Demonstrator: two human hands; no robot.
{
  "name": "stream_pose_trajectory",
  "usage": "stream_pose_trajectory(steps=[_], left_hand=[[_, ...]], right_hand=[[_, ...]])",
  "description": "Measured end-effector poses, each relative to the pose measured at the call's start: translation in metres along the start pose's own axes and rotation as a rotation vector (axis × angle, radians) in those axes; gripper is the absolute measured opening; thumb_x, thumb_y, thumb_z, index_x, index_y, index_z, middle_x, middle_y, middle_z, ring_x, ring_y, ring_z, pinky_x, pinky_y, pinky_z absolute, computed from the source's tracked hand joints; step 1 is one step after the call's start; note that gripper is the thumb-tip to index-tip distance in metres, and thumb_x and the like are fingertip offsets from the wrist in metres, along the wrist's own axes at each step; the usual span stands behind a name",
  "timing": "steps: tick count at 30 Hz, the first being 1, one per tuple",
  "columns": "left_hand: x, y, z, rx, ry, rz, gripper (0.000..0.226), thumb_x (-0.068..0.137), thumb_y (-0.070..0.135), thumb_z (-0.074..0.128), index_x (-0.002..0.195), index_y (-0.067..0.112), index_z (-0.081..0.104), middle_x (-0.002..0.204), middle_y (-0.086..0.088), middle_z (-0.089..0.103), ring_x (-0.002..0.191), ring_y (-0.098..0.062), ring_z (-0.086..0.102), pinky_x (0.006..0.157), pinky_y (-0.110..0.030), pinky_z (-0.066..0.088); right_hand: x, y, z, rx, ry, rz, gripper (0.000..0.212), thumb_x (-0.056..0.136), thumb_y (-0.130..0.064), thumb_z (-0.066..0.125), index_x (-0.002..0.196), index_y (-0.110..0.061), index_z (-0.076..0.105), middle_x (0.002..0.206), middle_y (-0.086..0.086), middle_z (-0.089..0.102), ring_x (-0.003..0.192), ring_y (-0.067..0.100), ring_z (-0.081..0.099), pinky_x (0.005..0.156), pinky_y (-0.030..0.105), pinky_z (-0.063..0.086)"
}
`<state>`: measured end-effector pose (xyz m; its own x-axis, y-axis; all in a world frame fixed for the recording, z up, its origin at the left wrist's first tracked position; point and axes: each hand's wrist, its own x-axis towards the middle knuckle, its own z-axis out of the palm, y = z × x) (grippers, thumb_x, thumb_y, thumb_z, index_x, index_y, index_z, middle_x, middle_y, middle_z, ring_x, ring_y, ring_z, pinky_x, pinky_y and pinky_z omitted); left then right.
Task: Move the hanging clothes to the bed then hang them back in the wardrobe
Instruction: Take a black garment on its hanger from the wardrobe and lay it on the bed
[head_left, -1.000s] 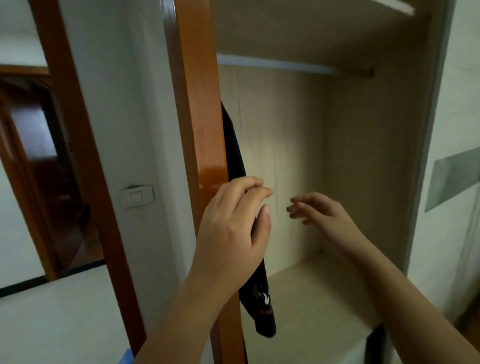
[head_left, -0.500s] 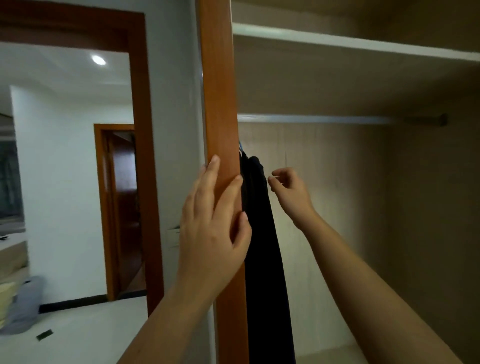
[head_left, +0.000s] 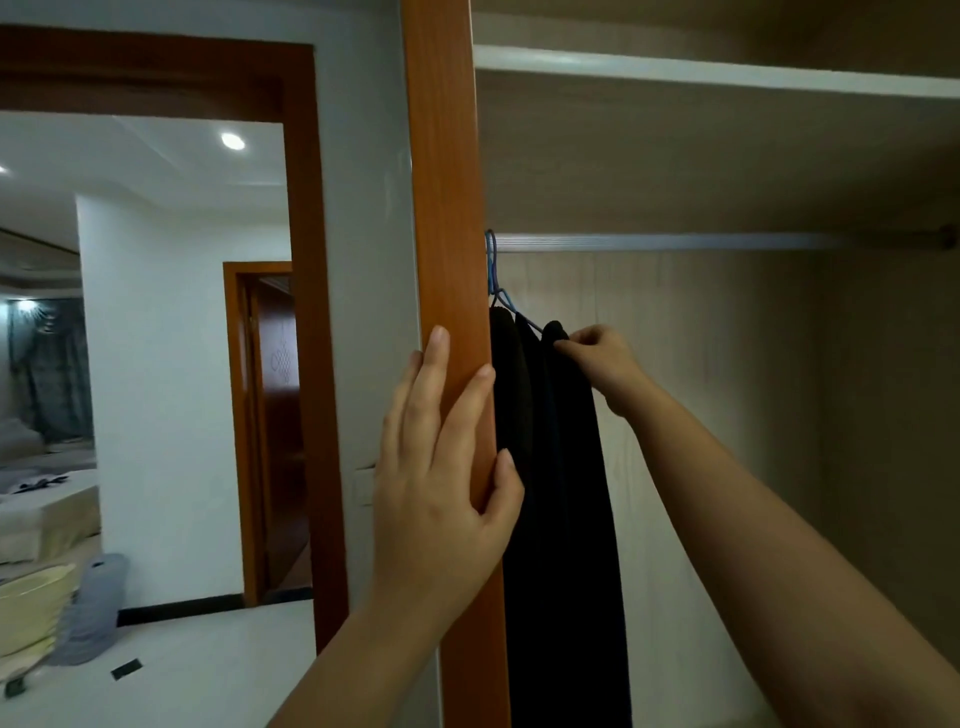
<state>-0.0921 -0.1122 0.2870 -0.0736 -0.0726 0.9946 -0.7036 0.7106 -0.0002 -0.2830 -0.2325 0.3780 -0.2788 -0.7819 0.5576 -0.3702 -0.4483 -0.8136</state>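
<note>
The black hanging clothes (head_left: 561, 467) drape straight down just right of the orange-brown wooden wardrobe post (head_left: 441, 208), with their nearest fold against it. They hang from a thin blue wire hanger (head_left: 500, 296) hooked over the silver metal rail (head_left: 665, 242) that runs rightward from the post. At the top of the fold farthest from the post, the right hand (head_left: 602, 364) has its grip pinched on the cloth, fingertips curled onto the dark shoulder. The left hand (head_left: 441, 467) lies flat on the post's face, fingers straight and spread, thumb along the edge beside the clothes. Half a second ago the right hand's curled fingers seemed just off the cloth; now they hold it. The left hand has kept its place on the post.
</note>
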Motion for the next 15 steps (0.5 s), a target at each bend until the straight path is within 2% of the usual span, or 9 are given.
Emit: stream_pose_trajectory(steps=[1,4,6,10,15], left_hand=[[0.0,0.0,0.0,0.003,0.004,0.003,0.054,0.083,0.027,0.048,0.134,0.024,0.032,0.151,0.001,0.016,0.14,-0.018,0.019,0.114,-0.03,0.024],[0.0,0.0,0.0,0.009,0.012,0.006,0.053,0.083,0.027,0.048,0.133,0.023,0.033,0.151,0.0,0.017,0.14,-0.019,0.02,0.112,-0.033,0.026],[-0.001,0.0,0.0,0.01,0.012,0.009,0.052,0.083,0.026,0.048,0.133,0.023,0.034,0.151,0.0,0.018,0.14,-0.02,0.021,0.112,-0.033,0.026],[-0.001,0.0,0.0,0.006,0.014,-0.001,0.052,0.083,0.027,0.047,0.133,0.024,0.034,0.151,0.001,0.018,0.14,-0.019,0.021,0.112,-0.032,0.026],[0.0,0.001,0.0,0.003,0.009,-0.001,0.052,0.082,0.027,0.047,0.132,0.026,0.033,0.152,0.003,0.016,0.14,-0.019,0.021,0.112,-0.032,0.026]], right_hand=[[0.003,-0.002,-0.001,-0.056,0.015,-0.003,0.019,0.085,-0.022,0.059,0.069,-0.016,0.049,0.085,0.011,0.058,0.08,0.024,0.057,0.073,0.038,0.049],[0.009,-0.011,0.0,-0.353,-0.025,-0.016,0.038,0.089,-0.03,0.053,0.057,-0.011,0.041,0.063,0.008,0.046,0.058,0.02,0.046,0.055,0.029,0.037],[0.012,-0.014,0.002,-0.453,-0.055,-0.003,0.042,0.092,-0.034,0.046,0.058,-0.01,0.039,0.06,0.005,0.041,0.053,0.016,0.039,0.048,0.027,0.029],[0.015,-0.009,0.007,-0.222,-0.08,0.056,0.037,0.093,-0.029,0.041,0.062,-0.008,0.045,0.061,0.004,0.042,0.053,0.016,0.039,0.048,0.028,0.03],[0.018,-0.014,0.008,0.142,0.032,0.147,0.026,0.092,-0.024,0.041,0.082,-0.004,0.055,0.067,0.005,0.047,0.057,0.016,0.044,0.05,0.029,0.034]])
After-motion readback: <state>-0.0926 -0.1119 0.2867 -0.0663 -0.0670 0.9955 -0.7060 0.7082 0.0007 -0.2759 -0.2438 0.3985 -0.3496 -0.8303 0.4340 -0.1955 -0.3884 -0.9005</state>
